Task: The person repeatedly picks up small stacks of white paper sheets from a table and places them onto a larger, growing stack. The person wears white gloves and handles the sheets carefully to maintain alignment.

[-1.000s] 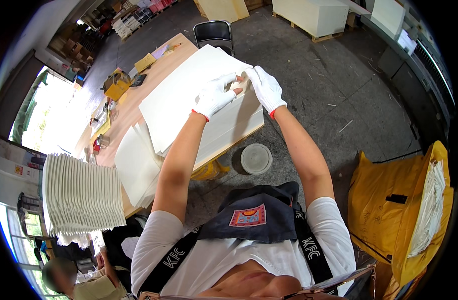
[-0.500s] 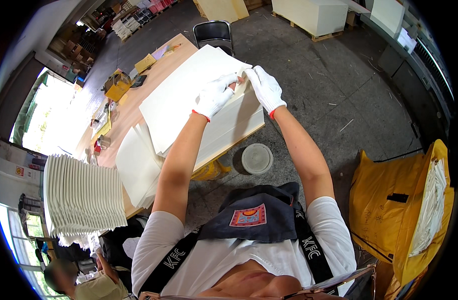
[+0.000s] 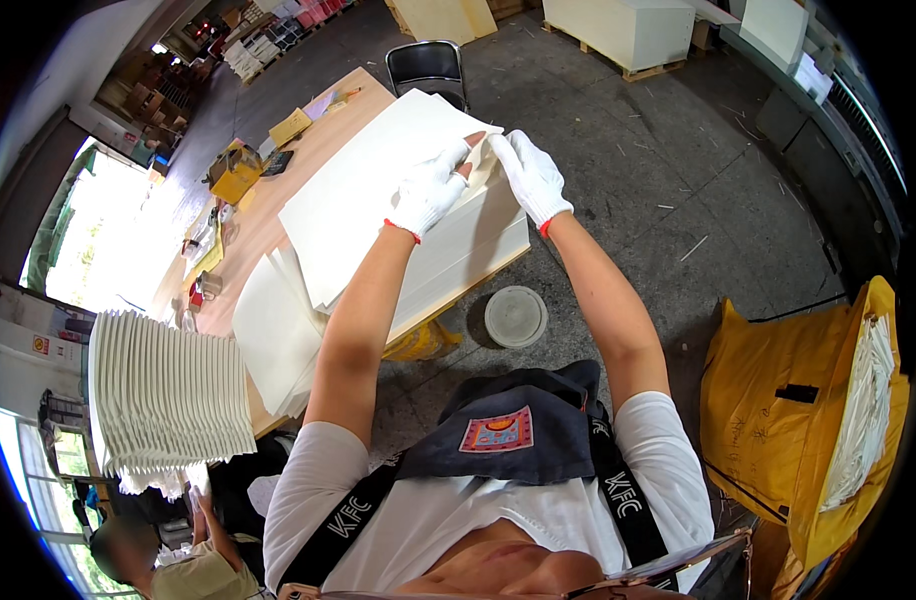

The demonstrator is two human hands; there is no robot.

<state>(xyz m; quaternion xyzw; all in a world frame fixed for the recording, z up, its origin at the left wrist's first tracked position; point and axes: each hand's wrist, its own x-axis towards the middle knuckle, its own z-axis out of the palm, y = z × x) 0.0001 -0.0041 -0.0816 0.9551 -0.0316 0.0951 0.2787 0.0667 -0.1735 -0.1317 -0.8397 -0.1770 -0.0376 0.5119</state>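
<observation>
Both your gloved hands work the near corner of the paper stack (image 3: 418, 210) on the wooden table (image 3: 278, 200). Your left hand (image 3: 430, 190) is closed, pinching the top sheet's corner and lifting it. Your right hand (image 3: 530, 176) has its fingers together, pressed against that same corner, touching the left fingertips. A smaller pile of sheets (image 3: 273, 335) lies at the table's near edge. A round lid (image 3: 515, 316) sits on the floor below. Fanned folded sheets (image 3: 163, 395) stand further left.
</observation>
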